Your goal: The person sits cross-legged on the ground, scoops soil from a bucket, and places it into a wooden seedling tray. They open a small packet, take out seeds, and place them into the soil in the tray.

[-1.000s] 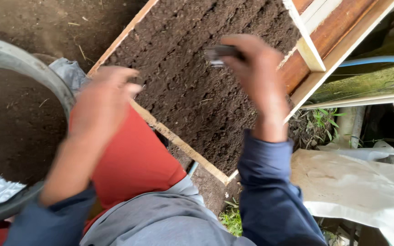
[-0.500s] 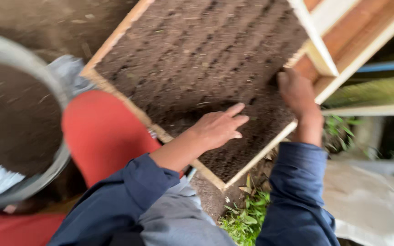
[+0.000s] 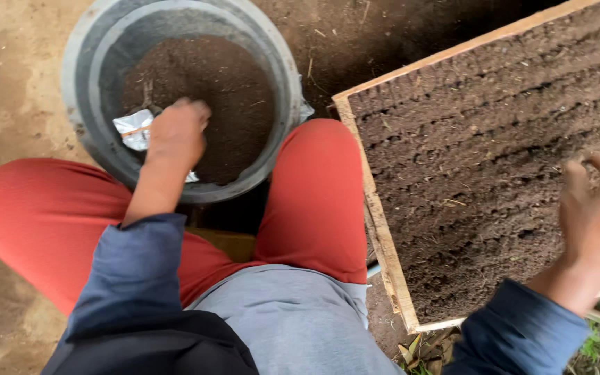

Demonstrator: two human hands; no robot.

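I am reaching my left hand (image 3: 177, 132), fingers curled on the silver packet (image 3: 133, 129), into the grey basin (image 3: 85, 83) at ten o'clock. My right hand (image 3: 595, 212), fingers loosely apart, is resting on the already furrowed wooden soil tray (image 3: 383, 229) at three o'clock.

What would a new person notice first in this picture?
Most striking are the bright red trousers in the middle, knees spread around a grey bucket of dark soil at the top left. The left hand reaches into it, beside a silver foil packet. On the right, a wooden tray holds soil in furrows, with the right hand over it.
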